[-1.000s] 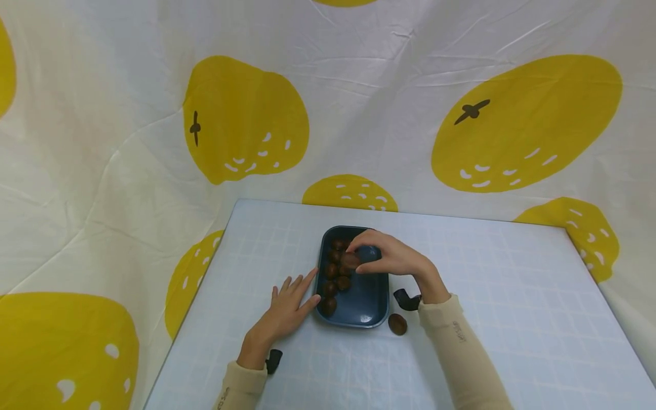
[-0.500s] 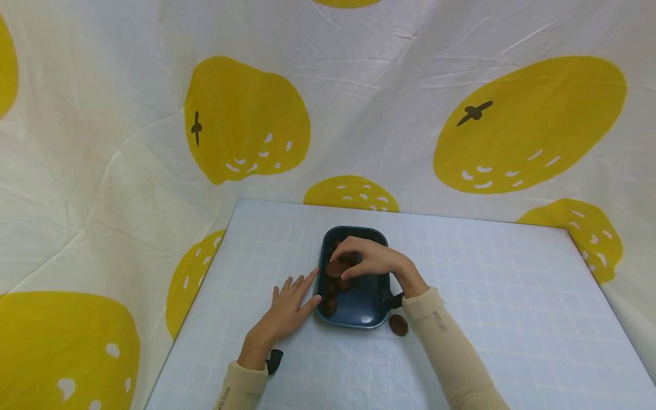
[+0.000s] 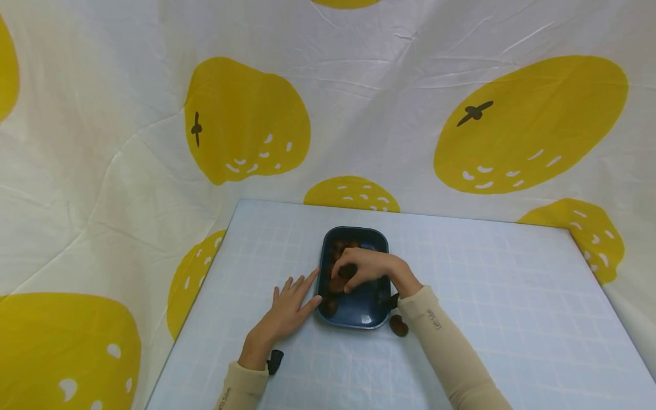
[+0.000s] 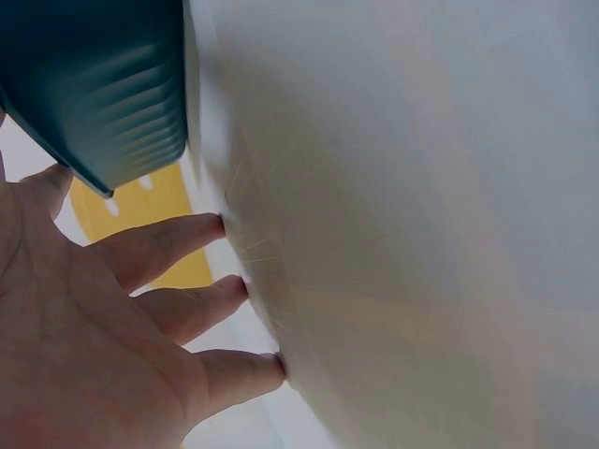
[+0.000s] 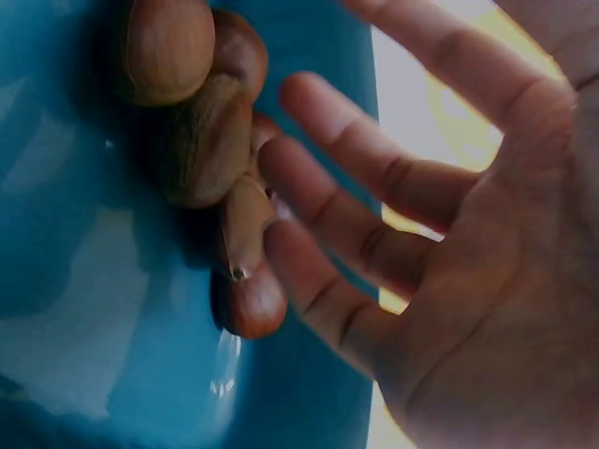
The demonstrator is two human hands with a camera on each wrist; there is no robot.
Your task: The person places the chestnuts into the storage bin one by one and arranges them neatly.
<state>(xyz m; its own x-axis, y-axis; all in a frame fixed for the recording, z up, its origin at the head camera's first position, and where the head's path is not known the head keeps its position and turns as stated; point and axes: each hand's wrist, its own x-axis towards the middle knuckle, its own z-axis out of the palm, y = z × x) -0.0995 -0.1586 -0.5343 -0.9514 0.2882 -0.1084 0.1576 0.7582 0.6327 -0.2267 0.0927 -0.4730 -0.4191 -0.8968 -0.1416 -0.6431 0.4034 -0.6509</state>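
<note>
In the head view my right hand [image 3: 366, 266] is over the dark blue tray [image 3: 364, 319], its thumb and index finger pinching a brown chestnut [image 3: 336, 284] low above the left side. The other fingers stand loosely bent beside a row of chestnuts [image 5: 251, 304] in the right wrist view. More chestnuts [image 3: 330, 307] lie along the tray's left wall, some hidden by the hand. My left hand [image 3: 287, 312] lies spread at the tray's left edge, thumb and index finger at the rim. The left wrist view shows its other fingertips [image 4: 267, 367] on the table beside the tray wall [image 4: 140, 103].
One loose chestnut [image 3: 398, 326] lies on the table just outside the tray's near right corner. The pale checked table [image 3: 512, 296] extends to both sides. Behind it hangs a white cloth [image 3: 369, 114] printed with yellow fruit.
My right hand has moved left and then nearer along the tray with the chestnut in its pinch. The left hand and the tray stay put.
</note>
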